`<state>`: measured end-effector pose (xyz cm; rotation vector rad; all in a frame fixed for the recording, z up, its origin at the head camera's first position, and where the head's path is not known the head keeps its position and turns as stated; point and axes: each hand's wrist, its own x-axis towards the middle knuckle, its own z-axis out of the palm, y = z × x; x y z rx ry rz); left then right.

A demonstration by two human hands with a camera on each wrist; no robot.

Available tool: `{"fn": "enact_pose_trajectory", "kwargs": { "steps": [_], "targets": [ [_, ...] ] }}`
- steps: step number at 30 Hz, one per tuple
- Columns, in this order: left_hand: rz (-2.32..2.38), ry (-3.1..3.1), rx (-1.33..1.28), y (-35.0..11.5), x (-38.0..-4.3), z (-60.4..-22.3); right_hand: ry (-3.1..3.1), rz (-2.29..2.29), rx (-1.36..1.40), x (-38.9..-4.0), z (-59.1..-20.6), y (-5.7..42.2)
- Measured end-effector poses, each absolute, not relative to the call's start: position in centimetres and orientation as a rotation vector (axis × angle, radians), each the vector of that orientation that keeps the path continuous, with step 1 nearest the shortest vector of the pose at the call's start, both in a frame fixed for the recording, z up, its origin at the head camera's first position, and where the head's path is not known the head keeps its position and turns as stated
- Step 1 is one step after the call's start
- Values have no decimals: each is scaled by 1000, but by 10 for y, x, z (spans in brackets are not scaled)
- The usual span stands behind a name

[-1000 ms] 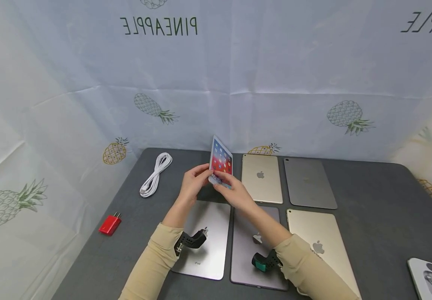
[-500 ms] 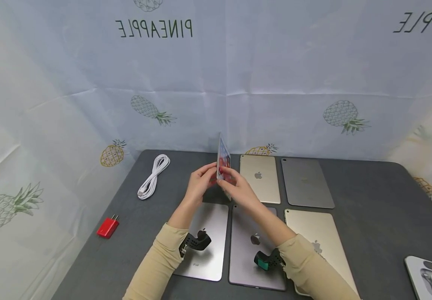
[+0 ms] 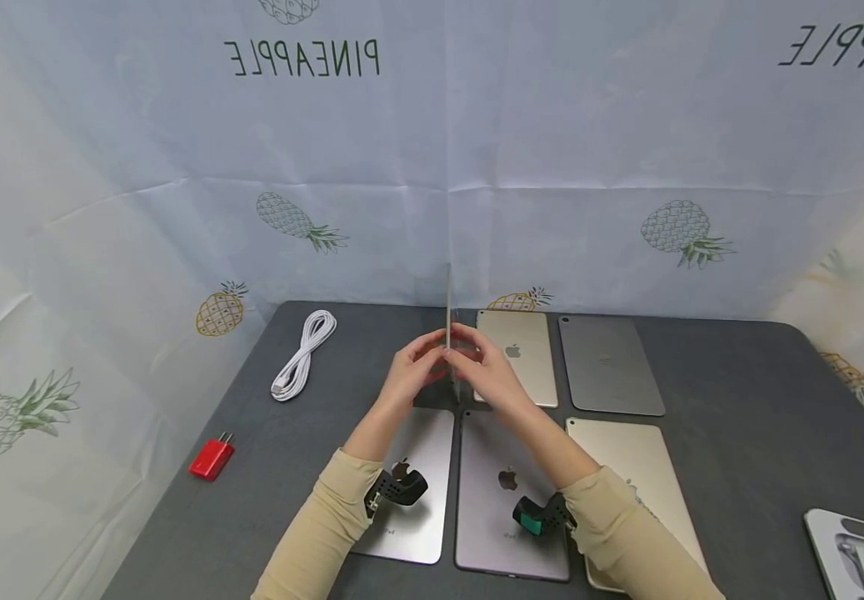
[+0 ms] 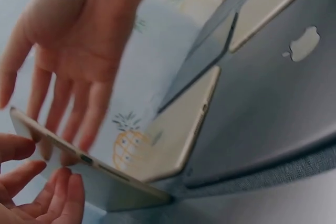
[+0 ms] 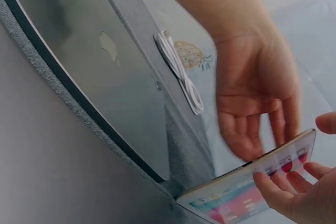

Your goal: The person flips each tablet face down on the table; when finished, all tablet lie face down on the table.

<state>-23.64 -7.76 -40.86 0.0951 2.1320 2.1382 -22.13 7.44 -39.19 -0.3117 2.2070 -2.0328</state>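
Between my two hands a thin tablet stands upright, seen edge-on in the head view. My left hand holds it from the left, fingers against its plain back. From the other side my right hand holds it, fingertips at the lit screen with its colourful icons. The narrow edge with the charging port faces the wrists in the left wrist view. Below my forearms lie a silver tablet and a grey tablet, both face down.
Beyond my right hand lie a gold tablet and a dark grey one. Another gold tablet is partly under the right sleeve. A coiled white cable, a red plug charger and a grey-white stand flank them.
The tablet has turned from showing its screen to standing edge-on. Both hands have shifted slightly right, and the left thumb and fingers have moved along with it. The lying tablets have stayed put.
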Motion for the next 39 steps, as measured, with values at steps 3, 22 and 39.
{"fn": "enact_pose_trajectory", "kwargs": {
  "steps": [3, 22, 39],
  "targets": [
    [2038, 2149, 94, -77, -238, -414, 2194, -2049, -307, -222, -388, 79],
    [1755, 2173, 161, -75, -241, -439, 2173, -2152, -242, -226, -394, 111],
    [1750, 2196, 144, -77, -238, -441, 2077, -2245, -124, -221, -404, 125]
  ]
}}
